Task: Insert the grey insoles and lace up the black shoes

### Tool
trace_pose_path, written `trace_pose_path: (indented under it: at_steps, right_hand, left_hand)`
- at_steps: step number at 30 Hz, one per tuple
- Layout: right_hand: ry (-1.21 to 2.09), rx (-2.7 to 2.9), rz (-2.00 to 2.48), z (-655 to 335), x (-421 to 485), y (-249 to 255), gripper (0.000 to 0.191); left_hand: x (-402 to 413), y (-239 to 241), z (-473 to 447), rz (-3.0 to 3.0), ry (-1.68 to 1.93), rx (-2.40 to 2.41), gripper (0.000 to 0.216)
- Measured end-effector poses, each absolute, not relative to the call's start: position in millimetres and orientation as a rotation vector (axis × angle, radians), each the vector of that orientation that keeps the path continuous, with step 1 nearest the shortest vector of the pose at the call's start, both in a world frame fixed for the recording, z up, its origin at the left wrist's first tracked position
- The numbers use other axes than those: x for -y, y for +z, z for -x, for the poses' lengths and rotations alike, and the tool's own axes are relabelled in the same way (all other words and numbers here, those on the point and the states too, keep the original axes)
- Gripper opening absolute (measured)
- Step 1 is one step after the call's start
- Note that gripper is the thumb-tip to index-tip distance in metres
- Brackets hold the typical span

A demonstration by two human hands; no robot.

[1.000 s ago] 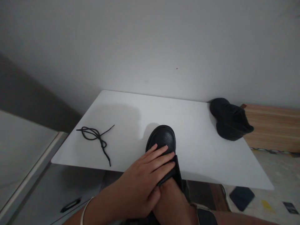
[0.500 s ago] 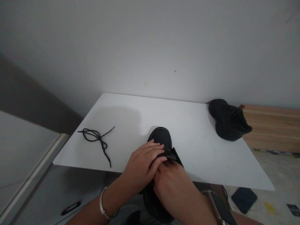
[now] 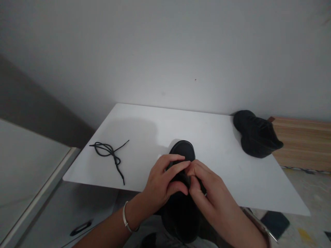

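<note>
The left hand (image 3: 159, 181) curls over the upper of a black boot (image 3: 182, 148), fingers and thumb grasping it from its left side. The right hand (image 3: 213, 196) grips the same upper from the right in a tight pinch of thumb and forefinger; the exact part pinched is hidden. The fingertips of both hands meet there. The boot's toe rests on the near part of the white bench (image 3: 219, 155), pointing toward the wall (image 3: 165, 51), while its shaft extends past the near edge. A silvery bracelet (image 3: 125, 215) circles the left wrist. To the left, a black shoelace (image 3: 104, 148) lies loosely looped. At the far right, a second black boot (image 3: 254, 136) sits beside a wood-grain panel (image 3: 302, 143).
</note>
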State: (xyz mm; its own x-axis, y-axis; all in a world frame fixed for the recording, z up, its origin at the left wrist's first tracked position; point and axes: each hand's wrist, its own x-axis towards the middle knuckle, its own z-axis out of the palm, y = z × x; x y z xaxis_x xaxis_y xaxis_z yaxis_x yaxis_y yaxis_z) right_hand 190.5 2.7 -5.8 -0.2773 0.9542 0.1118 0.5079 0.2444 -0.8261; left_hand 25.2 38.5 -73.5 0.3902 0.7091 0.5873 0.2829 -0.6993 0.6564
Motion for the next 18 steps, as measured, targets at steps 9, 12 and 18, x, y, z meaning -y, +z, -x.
trace_pose_path:
  at_steps: [9,12,18]
  right_hand:
    - [1.193,1.597,1.039,-199.0,3.3,15.0,0.032]
    - [1.288,1.585,0.968,-207.9,8.0,10.2,0.052]
    - [0.988,1.909,1.144,-216.9,5.1,-15.5,0.029]
  left_hand:
    - [-39.9,-61.7,-29.3,-2.116,1.335,-0.753,0.007]
    - [-38.3,-49.1,-23.5,-2.002,1.387,-0.663,0.010]
    - [-39.7,-4.2,14.8,-1.868,1.591,-0.786,0.011]
